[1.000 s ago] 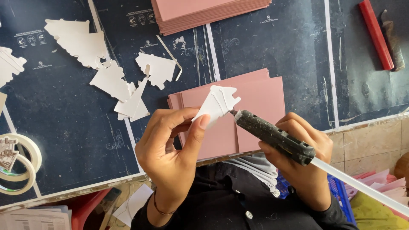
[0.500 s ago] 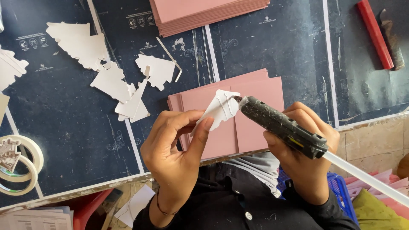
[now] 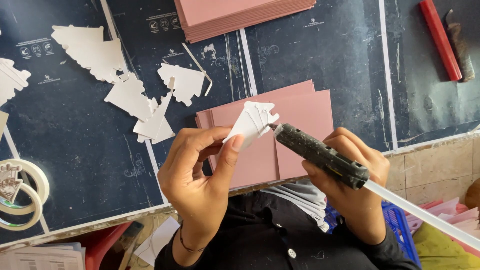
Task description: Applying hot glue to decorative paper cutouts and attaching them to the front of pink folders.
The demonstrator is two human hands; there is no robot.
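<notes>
Your left hand (image 3: 200,175), centre frame, pinches a white tree-shaped paper cutout (image 3: 251,121) between thumb and fingers, the grip closed on its lower edge; the hand hides the bottom of the piece. Your right hand (image 3: 350,185) is wrapped tight around a dark glue gun (image 3: 320,154), nozzle tip touching the cutout's right edge. Thin glue lines on the cutout are faint and hard to trace. A pale glue stick (image 3: 425,212) trails from the gun's rear and is cut off at the lower right edge. Behind the cutout lies a pink card stack (image 3: 300,107), partly covered by both hands. More white cutouts (image 3: 130,92) lie scattered upper left. Tape rolls (image 3: 22,197) sit at the left edge, partly cropped.
</notes>
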